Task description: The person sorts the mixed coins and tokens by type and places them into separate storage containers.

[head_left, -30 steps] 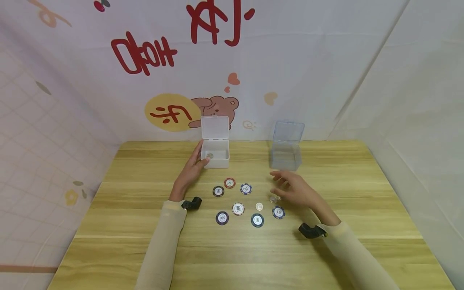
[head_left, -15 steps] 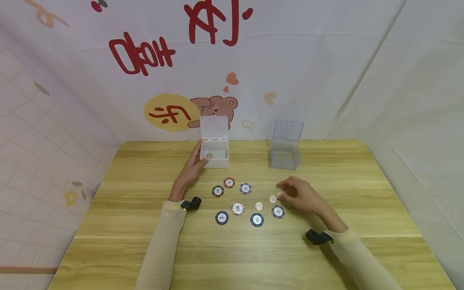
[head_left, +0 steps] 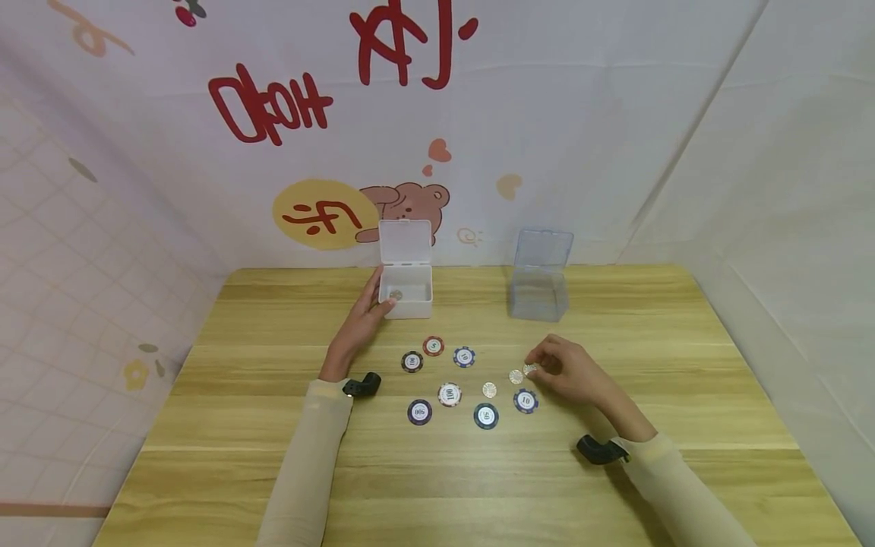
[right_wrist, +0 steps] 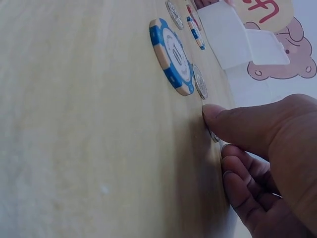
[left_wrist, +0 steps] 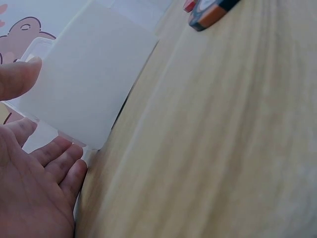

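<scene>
My left hand (head_left: 380,301) holds the left side of a small open white box (head_left: 408,292), thumb on its front wall (left_wrist: 84,84); a silver coin lies inside. My right hand (head_left: 540,368) is curled over the table right of the chips, thumb and fingertips pinching a small silver coin (head_left: 529,370) that lies on the wood. In the right wrist view the thumb (right_wrist: 237,121) presses down beside that coin (right_wrist: 214,136). Two more silver coins (head_left: 516,376) (head_left: 489,390) lie just left of it, among several poker chips (head_left: 449,394).
A clear bluish box (head_left: 538,295) with its lid up stands at the back, right of the white one. A blue "10" chip (head_left: 525,400) (right_wrist: 173,57) lies just in front of my right hand. Printed cloth walls close in the wooden table (head_left: 205,425).
My right hand drew back from near the bluish box, came down to the table and curled its fingers onto the silver coin. My left hand stayed on the white box.
</scene>
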The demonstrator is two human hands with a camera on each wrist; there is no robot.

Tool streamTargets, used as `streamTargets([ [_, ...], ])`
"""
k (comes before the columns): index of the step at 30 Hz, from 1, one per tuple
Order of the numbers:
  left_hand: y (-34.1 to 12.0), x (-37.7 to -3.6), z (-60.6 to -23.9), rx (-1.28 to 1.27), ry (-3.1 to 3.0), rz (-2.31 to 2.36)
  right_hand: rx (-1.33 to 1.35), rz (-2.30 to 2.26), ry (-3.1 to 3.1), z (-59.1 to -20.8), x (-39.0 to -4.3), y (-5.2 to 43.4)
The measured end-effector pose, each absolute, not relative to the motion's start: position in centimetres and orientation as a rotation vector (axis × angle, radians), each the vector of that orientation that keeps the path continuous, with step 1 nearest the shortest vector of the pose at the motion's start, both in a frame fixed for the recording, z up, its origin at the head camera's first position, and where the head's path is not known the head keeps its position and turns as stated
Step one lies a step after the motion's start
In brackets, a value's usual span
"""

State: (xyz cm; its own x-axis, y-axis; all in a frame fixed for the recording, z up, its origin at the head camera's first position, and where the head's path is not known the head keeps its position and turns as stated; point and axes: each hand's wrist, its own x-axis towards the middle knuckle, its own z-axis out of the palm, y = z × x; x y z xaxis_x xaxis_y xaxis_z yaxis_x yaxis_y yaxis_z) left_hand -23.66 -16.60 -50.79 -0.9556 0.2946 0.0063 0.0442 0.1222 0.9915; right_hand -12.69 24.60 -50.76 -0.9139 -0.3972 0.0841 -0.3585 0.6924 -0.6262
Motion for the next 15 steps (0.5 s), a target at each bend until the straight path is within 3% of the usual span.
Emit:
streamTargets([
  [15,-16.58,-23.62,-51.19,0.365,2.242,1.932,-0.619,-1.086,2.765,-50.10,-12.85,24.08],
])
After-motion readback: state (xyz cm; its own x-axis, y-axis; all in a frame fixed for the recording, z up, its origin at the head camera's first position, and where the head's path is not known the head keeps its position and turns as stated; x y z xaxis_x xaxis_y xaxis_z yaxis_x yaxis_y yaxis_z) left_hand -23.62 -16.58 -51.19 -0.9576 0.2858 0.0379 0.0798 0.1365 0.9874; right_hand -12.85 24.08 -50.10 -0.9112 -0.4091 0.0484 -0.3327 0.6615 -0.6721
